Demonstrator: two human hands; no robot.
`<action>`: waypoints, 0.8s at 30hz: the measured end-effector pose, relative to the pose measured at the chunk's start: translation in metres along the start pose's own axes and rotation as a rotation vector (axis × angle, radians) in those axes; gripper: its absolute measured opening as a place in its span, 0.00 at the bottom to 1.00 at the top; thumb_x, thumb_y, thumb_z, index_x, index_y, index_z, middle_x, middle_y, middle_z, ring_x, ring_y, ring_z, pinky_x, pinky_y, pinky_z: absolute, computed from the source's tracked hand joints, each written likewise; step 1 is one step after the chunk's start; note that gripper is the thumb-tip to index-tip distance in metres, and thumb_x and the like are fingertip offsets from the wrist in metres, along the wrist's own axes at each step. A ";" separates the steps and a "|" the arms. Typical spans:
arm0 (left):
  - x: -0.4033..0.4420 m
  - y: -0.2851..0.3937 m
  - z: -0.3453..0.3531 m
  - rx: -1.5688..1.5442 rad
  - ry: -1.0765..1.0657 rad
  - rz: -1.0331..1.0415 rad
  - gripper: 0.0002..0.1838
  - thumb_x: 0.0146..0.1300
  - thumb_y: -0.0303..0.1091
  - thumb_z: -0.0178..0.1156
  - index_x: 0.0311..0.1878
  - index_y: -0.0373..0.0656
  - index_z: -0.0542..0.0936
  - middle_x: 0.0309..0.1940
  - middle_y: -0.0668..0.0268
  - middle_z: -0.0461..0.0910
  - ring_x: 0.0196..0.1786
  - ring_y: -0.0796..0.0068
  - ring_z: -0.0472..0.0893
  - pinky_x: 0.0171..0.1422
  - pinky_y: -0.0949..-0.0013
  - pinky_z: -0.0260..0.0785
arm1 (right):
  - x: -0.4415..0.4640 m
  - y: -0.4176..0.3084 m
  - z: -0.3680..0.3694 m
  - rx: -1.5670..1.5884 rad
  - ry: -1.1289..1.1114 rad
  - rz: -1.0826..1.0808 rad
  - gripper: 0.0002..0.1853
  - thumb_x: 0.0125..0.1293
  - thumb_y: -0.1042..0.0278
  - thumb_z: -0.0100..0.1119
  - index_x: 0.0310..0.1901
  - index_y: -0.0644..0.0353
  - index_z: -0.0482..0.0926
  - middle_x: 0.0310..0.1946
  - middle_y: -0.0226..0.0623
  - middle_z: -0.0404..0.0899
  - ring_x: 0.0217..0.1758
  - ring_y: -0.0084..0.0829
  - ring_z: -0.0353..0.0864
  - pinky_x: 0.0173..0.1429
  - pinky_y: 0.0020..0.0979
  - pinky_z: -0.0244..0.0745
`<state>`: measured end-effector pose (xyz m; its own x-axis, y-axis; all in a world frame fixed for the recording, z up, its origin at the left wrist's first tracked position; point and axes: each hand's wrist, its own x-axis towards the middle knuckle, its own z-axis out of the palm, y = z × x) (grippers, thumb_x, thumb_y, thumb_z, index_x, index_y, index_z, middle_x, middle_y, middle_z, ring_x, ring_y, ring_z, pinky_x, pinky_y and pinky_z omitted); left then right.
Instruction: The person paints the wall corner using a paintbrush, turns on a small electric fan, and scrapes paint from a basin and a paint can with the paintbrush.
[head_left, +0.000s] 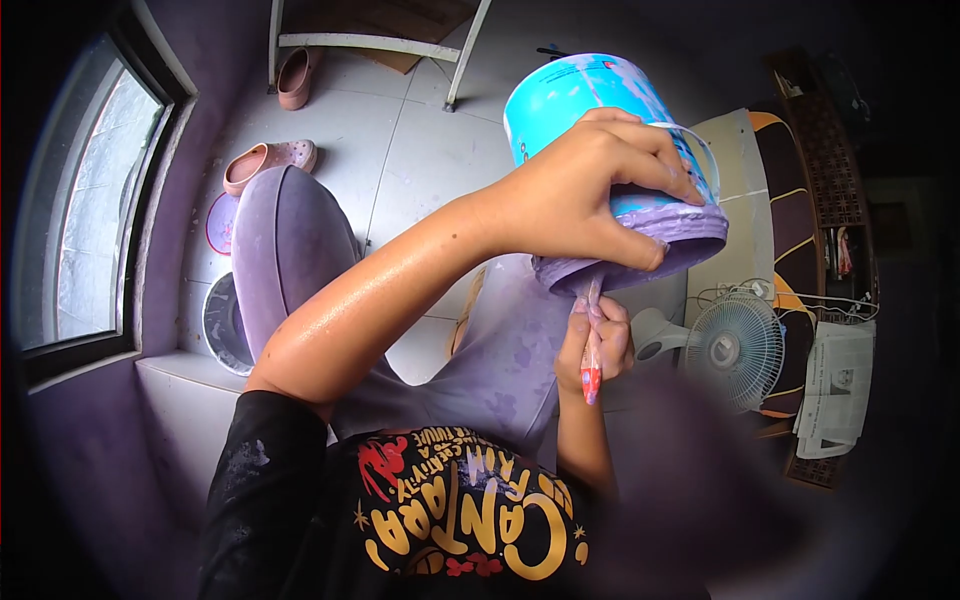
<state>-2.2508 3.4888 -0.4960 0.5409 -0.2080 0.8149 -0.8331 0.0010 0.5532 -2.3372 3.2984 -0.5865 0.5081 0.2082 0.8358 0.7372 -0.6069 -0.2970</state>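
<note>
A blue paint bucket point(560, 95) is tilted on its side, its opening facing down toward my body and its rim coated in purple paint. My left hand point(610, 190) grips it near the rim, fingers spread along the outside and thumb across the edge. Below the opening, my right hand point(600, 345) is closed around a paint-smeared brush point(592, 355) with a red handle end. The brush's upper end reaches into the bucket's mouth, so its bristles are hidden.
A white fan point(735, 350) stands at the right beside a dark woven shelf point(840, 180). Pink clogs point(293, 80) and a white-rimmed bucket point(225, 325) are on the tiled floor at left. A white metal frame point(370, 44) stands at the top, a window point(95, 190) at far left.
</note>
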 end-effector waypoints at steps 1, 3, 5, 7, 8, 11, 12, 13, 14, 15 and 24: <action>0.000 0.000 -0.001 -0.009 -0.003 -0.006 0.25 0.41 0.34 0.72 0.48 0.39 0.86 0.45 0.57 0.83 0.56 0.58 0.81 0.66 0.59 0.66 | -0.001 -0.001 0.003 0.018 0.019 0.003 0.10 0.59 0.83 0.61 0.31 0.64 0.68 0.29 0.48 0.81 0.22 0.37 0.79 0.27 0.33 0.75; 0.000 0.000 -0.004 -0.029 -0.011 -0.016 0.25 0.42 0.33 0.72 0.48 0.39 0.86 0.45 0.58 0.83 0.56 0.58 0.81 0.67 0.59 0.66 | -0.004 -0.007 0.008 0.064 0.051 0.044 0.09 0.59 0.84 0.59 0.32 0.63 0.67 0.29 0.48 0.80 0.20 0.33 0.76 0.25 0.31 0.72; 0.000 -0.001 -0.005 -0.056 -0.020 -0.029 0.25 0.42 0.33 0.72 0.48 0.39 0.86 0.45 0.58 0.83 0.57 0.58 0.81 0.66 0.59 0.66 | -0.009 -0.019 0.014 0.119 0.080 0.121 0.09 0.60 0.85 0.57 0.32 0.62 0.66 0.30 0.48 0.80 0.18 0.28 0.74 0.23 0.28 0.71; 0.001 -0.001 -0.006 -0.076 -0.026 -0.042 0.25 0.42 0.32 0.72 0.48 0.39 0.86 0.45 0.58 0.83 0.57 0.58 0.81 0.67 0.59 0.66 | -0.009 -0.029 0.024 0.263 0.167 0.222 0.10 0.60 0.86 0.56 0.32 0.62 0.66 0.31 0.49 0.80 0.17 0.25 0.72 0.21 0.27 0.69; 0.000 -0.001 -0.008 -0.083 -0.026 -0.050 0.25 0.42 0.32 0.72 0.48 0.39 0.86 0.45 0.58 0.83 0.58 0.59 0.80 0.67 0.59 0.66 | -0.009 -0.032 0.027 0.334 0.210 0.273 0.10 0.60 0.86 0.56 0.32 0.62 0.66 0.32 0.49 0.80 0.16 0.23 0.71 0.20 0.26 0.68; -0.002 -0.002 -0.011 -0.129 -0.014 -0.096 0.25 0.41 0.31 0.72 0.48 0.39 0.86 0.45 0.58 0.83 0.58 0.59 0.80 0.68 0.59 0.66 | -0.017 -0.013 0.017 0.207 0.081 0.146 0.10 0.62 0.83 0.58 0.33 0.63 0.65 0.34 0.51 0.80 0.16 0.25 0.72 0.19 0.27 0.69; -0.002 -0.003 -0.013 -0.147 -0.008 -0.113 0.25 0.41 0.31 0.72 0.48 0.39 0.86 0.46 0.58 0.83 0.59 0.59 0.80 0.68 0.59 0.66 | -0.023 0.001 0.010 0.141 0.075 0.138 0.11 0.61 0.82 0.61 0.32 0.63 0.66 0.33 0.52 0.81 0.19 0.31 0.76 0.22 0.30 0.73; -0.003 -0.005 -0.014 -0.170 -0.011 -0.119 0.25 0.41 0.31 0.72 0.49 0.39 0.86 0.46 0.58 0.83 0.59 0.59 0.80 0.69 0.59 0.66 | -0.029 0.015 0.004 0.075 0.069 0.129 0.12 0.60 0.81 0.64 0.32 0.62 0.67 0.32 0.52 0.82 0.22 0.37 0.79 0.26 0.33 0.76; -0.003 -0.006 -0.014 -0.173 -0.015 -0.109 0.25 0.41 0.31 0.72 0.49 0.39 0.86 0.46 0.58 0.83 0.59 0.59 0.80 0.69 0.59 0.66 | -0.036 0.029 -0.002 0.010 0.064 0.121 0.13 0.60 0.79 0.67 0.31 0.62 0.68 0.31 0.53 0.83 0.24 0.43 0.83 0.29 0.37 0.79; -0.003 -0.006 -0.013 -0.176 -0.014 -0.101 0.25 0.41 0.31 0.72 0.49 0.39 0.86 0.46 0.58 0.83 0.59 0.59 0.80 0.69 0.59 0.66 | -0.033 0.045 -0.010 -0.029 0.077 0.057 0.13 0.60 0.79 0.67 0.32 0.62 0.68 0.31 0.53 0.83 0.25 0.43 0.83 0.29 0.37 0.80; 0.005 -0.003 -0.004 -0.093 -0.053 -0.054 0.26 0.42 0.32 0.73 0.49 0.39 0.86 0.47 0.57 0.83 0.58 0.59 0.80 0.68 0.58 0.67 | -0.012 0.001 0.006 -0.004 -0.034 -0.171 0.14 0.59 0.78 0.67 0.33 0.61 0.67 0.33 0.52 0.83 0.28 0.44 0.84 0.33 0.37 0.81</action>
<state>-2.2454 3.4917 -0.4928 0.5761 -0.2613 0.7745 -0.7869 0.0788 0.6120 -2.3400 3.3003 -0.5999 0.3902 0.3340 0.8580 0.8123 -0.5637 -0.1499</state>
